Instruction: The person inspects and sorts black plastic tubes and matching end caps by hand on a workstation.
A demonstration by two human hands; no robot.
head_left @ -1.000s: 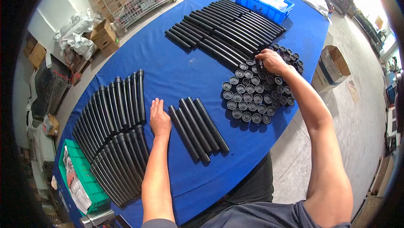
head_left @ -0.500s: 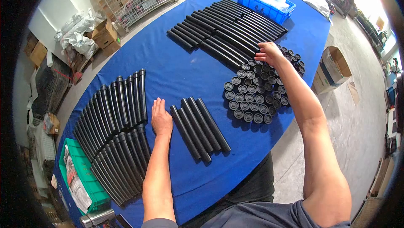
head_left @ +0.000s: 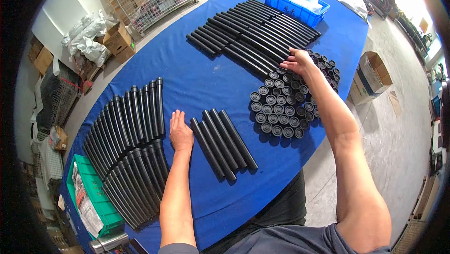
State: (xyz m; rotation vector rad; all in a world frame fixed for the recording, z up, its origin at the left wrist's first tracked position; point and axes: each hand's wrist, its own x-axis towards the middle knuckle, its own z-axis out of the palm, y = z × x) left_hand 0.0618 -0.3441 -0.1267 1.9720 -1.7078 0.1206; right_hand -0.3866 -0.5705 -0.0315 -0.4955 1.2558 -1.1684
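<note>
My left hand (head_left: 180,132) lies flat and open on the blue table (head_left: 197,85), between a big row of black tubes (head_left: 126,132) and a small group of several black tubes (head_left: 222,144). My right hand (head_left: 297,62) reaches over a cluster of black round caps (head_left: 281,106), fingers spread and touching the caps at the cluster's far edge. I cannot see whether a cap is held. A second large batch of black tubes (head_left: 253,33) lies beyond that hand.
A blue bin (head_left: 300,3) with plastic bags stands at the table's far end. A green bin (head_left: 91,197) sits at the near left edge. Cardboard boxes (head_left: 117,38) and wire racks stand on the floor left; another box (head_left: 372,73) is on the right.
My right hand shifted slightly along the far edge of the cap cluster and its fingers spread. My left hand stayed flat in place.
</note>
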